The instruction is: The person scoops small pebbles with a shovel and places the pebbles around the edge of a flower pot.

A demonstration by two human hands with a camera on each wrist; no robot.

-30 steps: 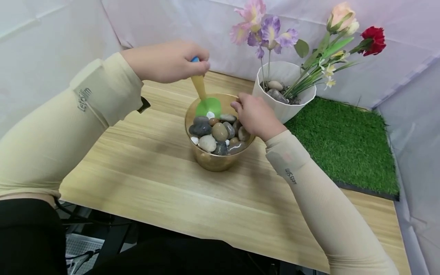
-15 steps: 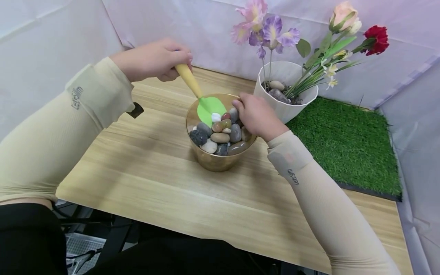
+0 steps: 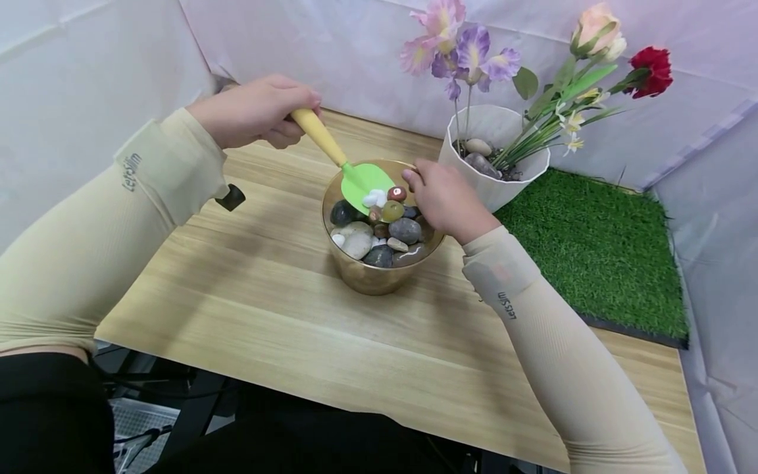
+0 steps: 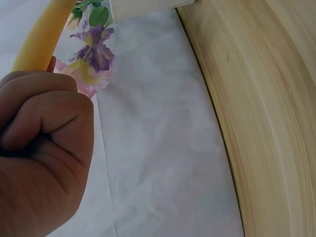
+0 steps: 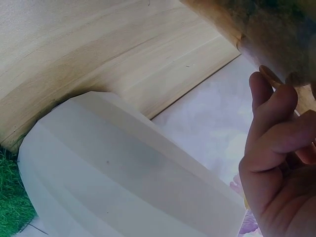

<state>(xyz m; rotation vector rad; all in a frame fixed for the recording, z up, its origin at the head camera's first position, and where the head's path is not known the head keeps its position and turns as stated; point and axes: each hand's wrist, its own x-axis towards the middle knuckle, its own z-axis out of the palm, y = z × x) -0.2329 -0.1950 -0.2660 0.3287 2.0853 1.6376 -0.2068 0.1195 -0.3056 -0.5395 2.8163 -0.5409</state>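
Observation:
My left hand [image 3: 260, 113] grips the yellow handle of a trowel [image 3: 320, 135], its fingers curled round it in the left wrist view too. The trowel's green blade slants down into a gold-coloured pot [image 3: 370, 280], under several small white and brown pebbles. Grey, black and pale wet stones [image 3: 405, 230] fill the pot around the blade's tip. On the pot's right side my right hand [image 3: 447, 197] holds the rim, thumb toward the inside. From the right wrist view, its bent fingers [image 5: 276, 98] lie against the pot's outer wall.
A white ribbed planter [image 3: 482, 187] with stones and artificial flowers [image 3: 470, 56] stands close behind the right hand. Right of it lies a green turf mat [image 3: 604, 257]. White cloth walls [image 3: 355, 79] border the wooden table [image 3: 284, 329] at the back and sides.
My left hand has moved left and lowered, tilting the trowel's handle over. The blade has slid under pebbles and the stones have shifted. The right hand stays on the rim.

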